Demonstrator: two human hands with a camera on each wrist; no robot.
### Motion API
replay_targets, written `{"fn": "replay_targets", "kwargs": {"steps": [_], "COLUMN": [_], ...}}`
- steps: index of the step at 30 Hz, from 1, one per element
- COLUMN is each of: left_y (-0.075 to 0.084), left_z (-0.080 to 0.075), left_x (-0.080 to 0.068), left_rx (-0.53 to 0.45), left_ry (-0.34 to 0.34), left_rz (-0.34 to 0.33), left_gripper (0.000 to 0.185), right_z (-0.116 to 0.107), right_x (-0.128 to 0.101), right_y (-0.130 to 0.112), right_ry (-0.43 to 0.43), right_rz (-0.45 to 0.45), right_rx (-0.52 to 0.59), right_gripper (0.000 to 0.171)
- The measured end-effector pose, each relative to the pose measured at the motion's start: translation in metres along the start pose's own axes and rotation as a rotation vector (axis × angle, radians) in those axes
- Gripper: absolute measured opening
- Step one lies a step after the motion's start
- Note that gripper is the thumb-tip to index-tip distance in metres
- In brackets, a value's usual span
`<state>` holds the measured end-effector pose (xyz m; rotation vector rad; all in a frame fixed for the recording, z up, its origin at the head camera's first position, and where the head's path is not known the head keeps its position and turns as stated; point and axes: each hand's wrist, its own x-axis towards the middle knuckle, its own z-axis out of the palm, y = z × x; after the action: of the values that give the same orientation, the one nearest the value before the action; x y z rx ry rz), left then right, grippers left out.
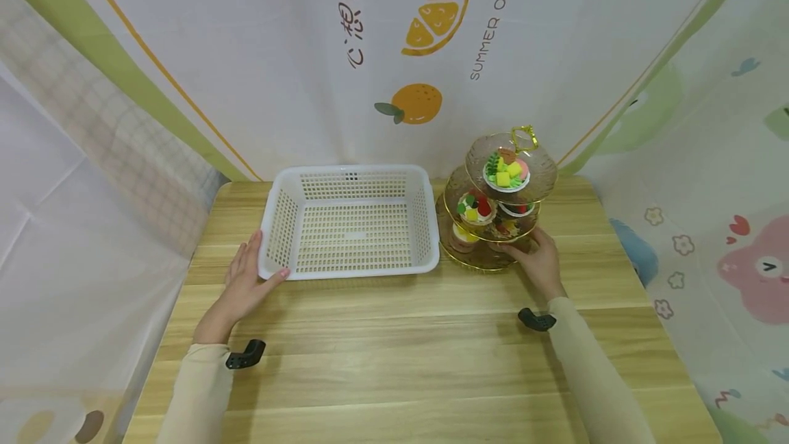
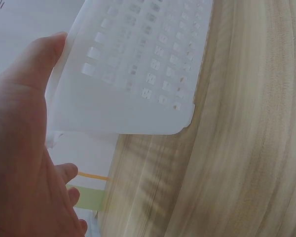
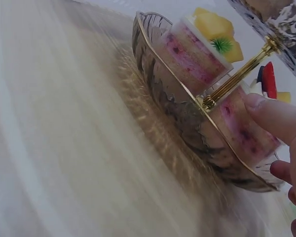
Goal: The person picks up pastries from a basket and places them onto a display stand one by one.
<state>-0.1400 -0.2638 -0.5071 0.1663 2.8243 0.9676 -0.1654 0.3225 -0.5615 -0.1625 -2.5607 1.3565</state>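
Note:
My left hand (image 1: 243, 286) rests at the near left corner of a white plastic basket (image 1: 350, 274). Its thumb (image 2: 37, 57) lies on the rim, while the other fingers extend loosely outside the wall. To the right, my right hand (image 1: 544, 264) reaches under the middle tier of a three-tier, gold-rimmed cake stand (image 1: 544, 168). There it holds a round layered toy cake (image 3: 239, 129) on the bottom tier, thumb against its side and fingers on the far side. A second layered cake (image 3: 190, 59) with yellow cubes on top sits beside it.
More toy desserts fill the upper tiers, including a cup dessert (image 1: 507, 173) on top and a fruit tart (image 1: 474, 209) below. A gold handle (image 1: 524, 137) tops the stand. Basket and stand are side by side near the back of the wooden table (image 1: 394, 362), against a printed curtain (image 1: 259, 40).

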Motion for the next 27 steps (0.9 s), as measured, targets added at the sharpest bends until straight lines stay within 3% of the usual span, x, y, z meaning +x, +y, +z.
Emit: {"fn": "replay_targets", "kwargs": {"steps": [7,14,17,21,27], "left_y": [-0.001,0.0,-0.001,0.002,0.032], "left_z": [0.001,-0.002,-0.001,-0.002,-0.011], "left_x": [0.001,0.003,0.002,-0.002,-0.006], "left_rx": [0.0,-0.044,-0.082,-0.133,-0.062], "left_ry": [0.006,-0.01,0.009,0.06,0.162], "left_rz": [0.0,0.012,0.018,0.045,0.22], "left_gripper": [0.102,0.104,0.106,0.105,0.098], "right_z": [-0.014,-0.027,-0.034,-0.048,-0.062], "right_x": [-0.024,-0.049,-0.059,-0.069,-0.072], "right_y": [0.001,-0.003,-0.012,-0.031,-0.078], "right_ry": [0.003,0.027,-0.033,-0.185,-0.363], "right_rz": [0.121,0.093,0.073,-0.024,-0.165], "right_rx": [0.006,0.01,-0.022,-0.082,-0.2], "right_gripper": [0.082,0.073,0.07,0.065,0.061]}}
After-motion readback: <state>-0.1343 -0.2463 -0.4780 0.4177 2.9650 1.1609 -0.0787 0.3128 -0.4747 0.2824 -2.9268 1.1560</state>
